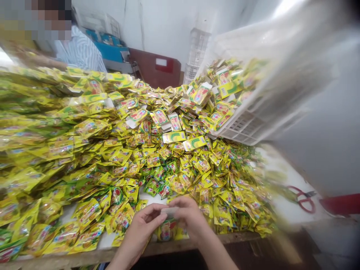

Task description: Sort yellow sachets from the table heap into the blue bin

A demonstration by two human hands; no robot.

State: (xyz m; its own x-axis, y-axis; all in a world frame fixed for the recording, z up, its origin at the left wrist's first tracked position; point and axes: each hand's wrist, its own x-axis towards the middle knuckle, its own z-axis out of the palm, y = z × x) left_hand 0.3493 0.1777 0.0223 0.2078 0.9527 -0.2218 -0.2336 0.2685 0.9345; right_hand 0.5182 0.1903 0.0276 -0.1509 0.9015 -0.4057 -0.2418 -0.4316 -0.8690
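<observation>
Between my two hands, close to the table's front edge, is a small printed carton (168, 229) in yellow and green, its pale flap toward the top. My left hand (144, 225) grips the left side of the carton with thumb and fingers. On the other side, my right hand (191, 219) has its fingers curled round the flap end, which they partly cover. Yellow sachets (206, 195) lie heaped around both hands, with several green sachets (159, 174) just beyond. Flat and part-opened cartons (174, 122) are piled farther back.
A white plastic crate (239, 129) lies tipped at the right, cartons spilling from it. Red-handled scissors (305, 200) rest on the white table (289, 180) near a red object (340, 204). Larger yellow packets (64, 232) cover the left. A person in a striped shirt (81, 47) is at the far left.
</observation>
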